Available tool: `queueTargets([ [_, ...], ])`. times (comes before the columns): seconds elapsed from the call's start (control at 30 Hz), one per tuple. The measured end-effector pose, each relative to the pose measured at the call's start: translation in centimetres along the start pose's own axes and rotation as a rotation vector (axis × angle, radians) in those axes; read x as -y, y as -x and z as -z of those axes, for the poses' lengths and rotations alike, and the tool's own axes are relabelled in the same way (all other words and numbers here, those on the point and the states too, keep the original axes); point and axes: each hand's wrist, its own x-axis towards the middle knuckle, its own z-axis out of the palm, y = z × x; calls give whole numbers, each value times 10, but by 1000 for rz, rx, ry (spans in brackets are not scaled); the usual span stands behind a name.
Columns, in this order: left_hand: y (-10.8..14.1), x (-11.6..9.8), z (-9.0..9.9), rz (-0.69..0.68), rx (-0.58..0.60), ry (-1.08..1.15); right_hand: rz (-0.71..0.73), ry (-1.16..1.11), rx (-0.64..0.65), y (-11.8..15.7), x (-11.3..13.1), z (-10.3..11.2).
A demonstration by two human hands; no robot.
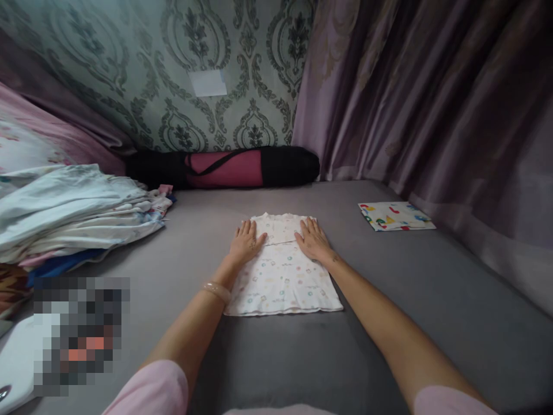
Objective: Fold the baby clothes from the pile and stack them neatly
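A white garment (285, 282) with a small pastel print lies flat in front of me, its far end folded over toward me. On the far left corner of that fold rests my left hand (247, 241), fingers spread and pressed flat. My right hand (314, 237) lies likewise on the far right corner, palm down with fingers stretched out. Between the two hands the folded flap (280, 229) shows its near edge. Neither hand grips the cloth.
The grey sheet (272, 363) spreads all around. A pile of clothes (78, 202) sits at the left, a folded colourful-print cloth (395, 216) at the right. Along the wall lies a black and maroon long bag (224, 168). Purple curtains (367, 104) hang at the right. A blurred-out object is lower left.
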Motion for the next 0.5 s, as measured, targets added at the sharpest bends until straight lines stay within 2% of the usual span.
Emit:
queueTargets([
  [0.23,14,16,7,-197,20,11,78,-107,8,12,-11,8],
  [0.37,43,27,17,-286,6,-9,198,-123,34,44,-20,13],
  [0.5,80,41,36,-342,120,1,303,-107,118,84,-29,20],
])
